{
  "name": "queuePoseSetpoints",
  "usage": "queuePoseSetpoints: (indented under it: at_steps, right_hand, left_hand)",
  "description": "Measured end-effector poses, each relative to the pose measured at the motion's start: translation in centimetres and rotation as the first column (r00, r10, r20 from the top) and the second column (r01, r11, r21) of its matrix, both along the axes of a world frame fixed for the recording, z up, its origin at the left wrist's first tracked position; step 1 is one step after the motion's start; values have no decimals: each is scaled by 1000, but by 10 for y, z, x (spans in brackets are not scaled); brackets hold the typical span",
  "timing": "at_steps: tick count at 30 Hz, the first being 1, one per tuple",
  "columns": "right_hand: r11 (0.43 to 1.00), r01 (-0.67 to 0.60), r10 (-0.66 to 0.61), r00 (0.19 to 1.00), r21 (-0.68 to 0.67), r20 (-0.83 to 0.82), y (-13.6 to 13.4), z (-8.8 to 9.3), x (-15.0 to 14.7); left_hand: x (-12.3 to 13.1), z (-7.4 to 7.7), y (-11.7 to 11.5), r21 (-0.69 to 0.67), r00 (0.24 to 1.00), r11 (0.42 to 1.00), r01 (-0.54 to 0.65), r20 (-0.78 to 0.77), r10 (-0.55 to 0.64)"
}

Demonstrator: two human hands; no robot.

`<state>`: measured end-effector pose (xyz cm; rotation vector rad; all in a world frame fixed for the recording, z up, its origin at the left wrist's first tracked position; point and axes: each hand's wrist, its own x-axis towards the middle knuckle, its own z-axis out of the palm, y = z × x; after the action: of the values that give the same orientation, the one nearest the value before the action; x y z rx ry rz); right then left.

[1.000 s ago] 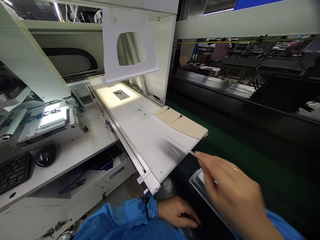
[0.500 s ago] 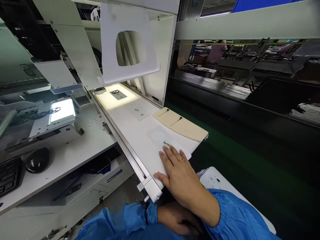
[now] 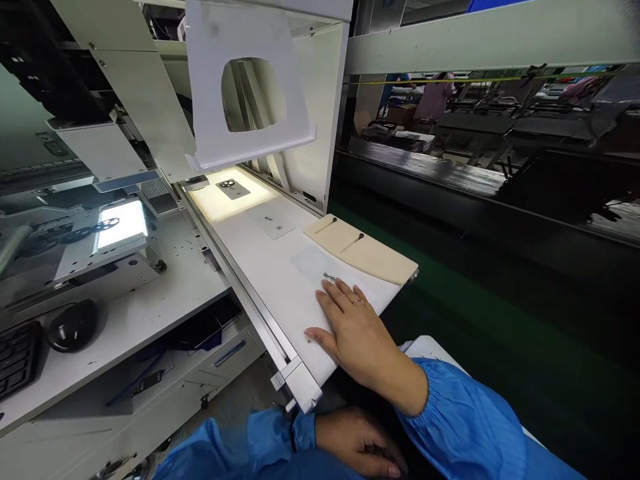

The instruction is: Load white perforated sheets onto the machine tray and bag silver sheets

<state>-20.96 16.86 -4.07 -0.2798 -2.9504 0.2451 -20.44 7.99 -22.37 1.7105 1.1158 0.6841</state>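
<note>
My right hand [image 3: 357, 330] lies flat, fingers slightly spread, on a white belt-like surface [image 3: 270, 293]. Its fingertips rest on a thin translucent sheet [image 3: 309, 261] with a small dark printed mark; the hand covers the sheet's near part. Farther up lies a similar pale sheet [image 3: 277, 225] with small marks. Beyond it, a grey rectangular piece [image 3: 235, 190] with a dark round design sits on a lit panel [image 3: 210, 208]. My left hand [image 3: 355, 437] rests low near my body, fingers loosely bent with a gap at the thumb; nothing shows in it.
A cream board [image 3: 363, 248] with two slots and dark knobs borders the surface's right side. White machine housing with a cut-out cover [image 3: 205, 100] hangs over the far end. At left are a black mouse [image 3: 73, 325], a keyboard [image 3: 19, 360] and a bright screen [image 3: 120, 225].
My right hand has slid a little away from me along the surface, and the sheet beneath its fingertips has shifted with it. My left hand stays low. The view has tilted slightly.
</note>
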Motion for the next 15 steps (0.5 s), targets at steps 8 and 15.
queuePoseSetpoints:
  at_steps: [8,15]
  right_hand:
    - [1000,-10,10,1000,-20,3,7,-1,-2]
    - [999,2,-1,1000,-49,19,12,1,-5]
  left_hand:
    - [-1,4,-1,-37,998,999,-33,59,36]
    - [-2,7,-1,3,999,1000,-22,37,22]
